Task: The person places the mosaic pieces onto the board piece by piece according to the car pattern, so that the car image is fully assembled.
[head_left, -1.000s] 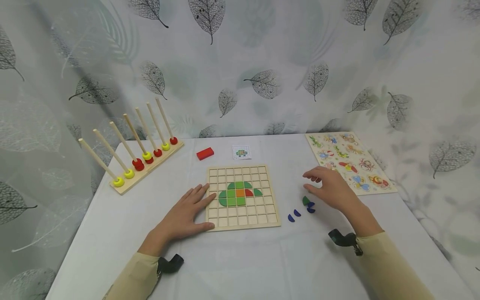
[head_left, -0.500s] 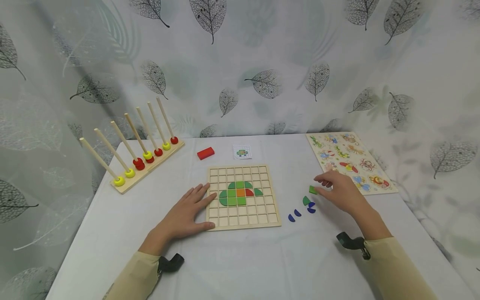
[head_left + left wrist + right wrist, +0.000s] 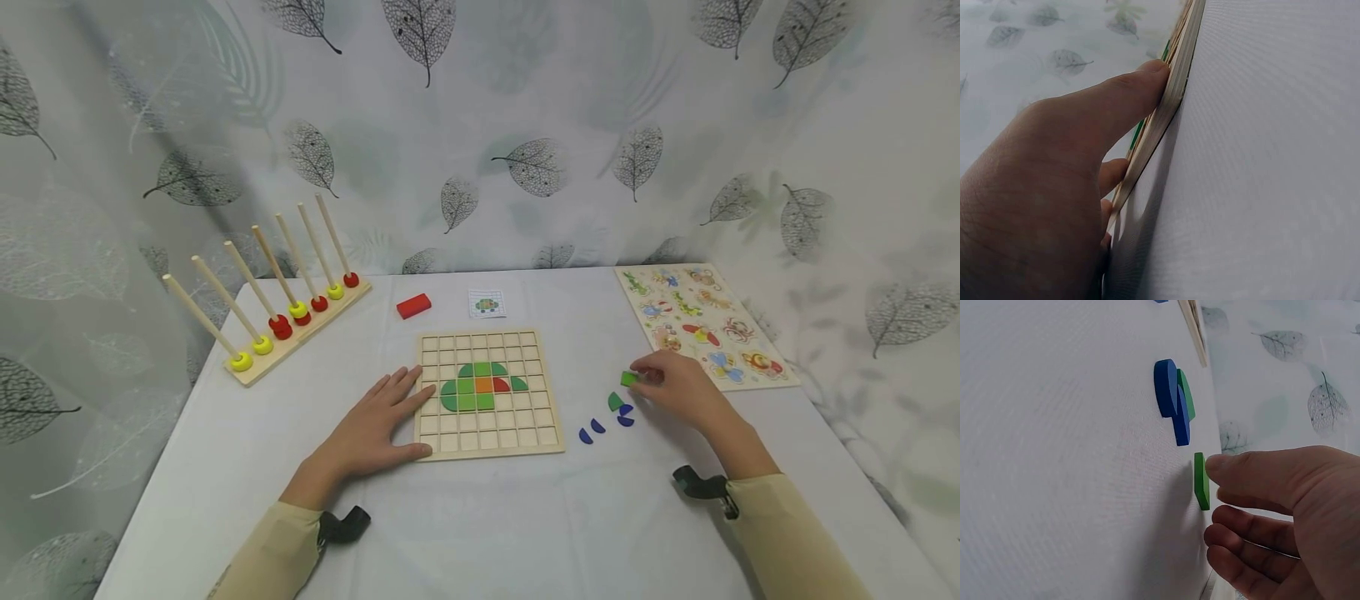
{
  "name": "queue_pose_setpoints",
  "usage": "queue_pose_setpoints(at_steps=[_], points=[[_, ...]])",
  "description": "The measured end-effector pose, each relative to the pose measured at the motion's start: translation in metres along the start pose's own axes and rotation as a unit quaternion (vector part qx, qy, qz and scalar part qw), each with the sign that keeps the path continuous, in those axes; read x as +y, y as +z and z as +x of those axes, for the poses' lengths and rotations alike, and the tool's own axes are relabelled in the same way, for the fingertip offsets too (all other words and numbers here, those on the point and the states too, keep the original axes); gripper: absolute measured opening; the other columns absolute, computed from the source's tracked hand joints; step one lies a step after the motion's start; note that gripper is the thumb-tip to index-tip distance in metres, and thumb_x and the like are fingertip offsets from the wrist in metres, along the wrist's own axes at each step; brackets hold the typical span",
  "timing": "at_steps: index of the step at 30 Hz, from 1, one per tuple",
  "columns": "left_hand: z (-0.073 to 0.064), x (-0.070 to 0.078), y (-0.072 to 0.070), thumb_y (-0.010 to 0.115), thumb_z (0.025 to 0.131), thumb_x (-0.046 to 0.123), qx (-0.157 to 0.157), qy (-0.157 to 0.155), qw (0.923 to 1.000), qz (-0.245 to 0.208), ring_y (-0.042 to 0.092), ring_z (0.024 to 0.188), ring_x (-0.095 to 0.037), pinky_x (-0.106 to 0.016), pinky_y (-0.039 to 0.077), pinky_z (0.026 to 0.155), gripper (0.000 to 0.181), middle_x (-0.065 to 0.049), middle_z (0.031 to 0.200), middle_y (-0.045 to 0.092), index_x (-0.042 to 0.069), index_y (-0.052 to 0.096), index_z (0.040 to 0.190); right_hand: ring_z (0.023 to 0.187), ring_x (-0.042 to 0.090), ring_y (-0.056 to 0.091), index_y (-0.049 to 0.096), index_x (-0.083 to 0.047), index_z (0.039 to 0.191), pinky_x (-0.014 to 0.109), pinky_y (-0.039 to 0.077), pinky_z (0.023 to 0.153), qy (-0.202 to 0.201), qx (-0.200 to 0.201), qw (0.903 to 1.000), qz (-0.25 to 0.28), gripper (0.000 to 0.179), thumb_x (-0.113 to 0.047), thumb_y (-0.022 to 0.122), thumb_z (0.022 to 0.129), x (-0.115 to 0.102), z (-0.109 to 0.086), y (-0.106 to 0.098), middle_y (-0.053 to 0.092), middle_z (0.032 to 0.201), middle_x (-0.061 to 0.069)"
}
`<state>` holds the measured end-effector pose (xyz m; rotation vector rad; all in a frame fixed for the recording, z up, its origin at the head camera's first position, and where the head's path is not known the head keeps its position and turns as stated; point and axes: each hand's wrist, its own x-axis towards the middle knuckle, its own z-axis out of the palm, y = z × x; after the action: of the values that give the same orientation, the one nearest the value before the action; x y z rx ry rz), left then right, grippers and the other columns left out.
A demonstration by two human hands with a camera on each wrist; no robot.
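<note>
My left hand (image 3: 371, 429) lies spread at the left edge of a wooden grid board (image 3: 555, 433), fingertips over its rim. In the left wrist view, the thumb (image 3: 1135, 81) rests along the board's side. Green, orange and red tiles form a turtle-like figure in the board's middle cells. To the right, my right hand (image 3: 678, 392) pinches a light green square tile (image 3: 627, 378) between thumb and index finger, close over the cloth. The right wrist view shows the green tile (image 3: 1201, 481) at the thumb tip, the other fingers curled. A dark green quarter-round piece (image 3: 615, 402) lies beside it.
Several blue half-round pieces (image 3: 626, 421) lie between board and right hand. Behind the board are a small picture card (image 3: 487, 303) and a red block (image 3: 414, 306). A peg stand (image 3: 300, 337) with red and yellow beads stands left, an animal puzzle board (image 3: 708, 329) back right.
My right hand has moved right and its fingers have drawn together at the green square tile, which was hidden a second ago. The left hand stays in place on the board.
</note>
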<state>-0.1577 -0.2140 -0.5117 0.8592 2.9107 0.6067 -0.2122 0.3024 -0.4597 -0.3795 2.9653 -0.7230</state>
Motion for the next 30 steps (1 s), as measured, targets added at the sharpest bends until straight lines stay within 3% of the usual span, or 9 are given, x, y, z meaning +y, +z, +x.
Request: queue_pose_setpoints(at_steps=[11, 25, 30], points=[[0.0001, 0.0009, -0.0012, 0.067, 0.092, 0.073, -0.002, 0.000, 1.0000, -0.001, 0.013, 0.166, -0.029, -0.048, 0.013, 0.133, 0.096, -0.006, 0.180, 0.021, 0.023, 0.041, 0.170, 0.095, 0.027, 0.063, 0.079, -0.001, 0.119, 0.048, 0.055, 0.085, -0.006, -0.004, 0.9998, -0.020, 0.028, -0.011, 0.084, 0.094, 0.0024, 0.0025, 0.0035, 0.074, 0.106, 0.009], [0.0002, 0.0024, -0.0019, 0.068, 0.092, 0.072, 0.000, 0.003, 1.0000, 0.000, 0.014, 0.166, -0.030, -0.050, 0.014, 0.133, 0.095, -0.009, 0.179, 0.023, 0.021, 0.042, 0.169, 0.095, 0.028, 0.063, 0.079, -0.001, 0.119, 0.049, 0.055, 0.085, -0.008, -0.005, 0.9997, -0.020, 0.025, -0.008, 0.082, 0.094, 0.0014, 0.0029, 0.0036, 0.074, 0.107, 0.010], [0.0002, 0.0018, -0.0011, 0.067, 0.093, 0.073, -0.002, 0.000, 1.0000, 0.005, 0.014, 0.166, -0.029, -0.049, 0.015, 0.133, 0.095, -0.007, 0.180, 0.021, 0.022, 0.042, 0.169, 0.100, 0.030, 0.065, 0.079, -0.002, 0.120, 0.052, 0.057, 0.091, -0.004, -0.003, 0.9999, -0.016, 0.026, -0.009, 0.083, 0.095, -0.0011, 0.0037, 0.0030, 0.075, 0.111, 0.011]])
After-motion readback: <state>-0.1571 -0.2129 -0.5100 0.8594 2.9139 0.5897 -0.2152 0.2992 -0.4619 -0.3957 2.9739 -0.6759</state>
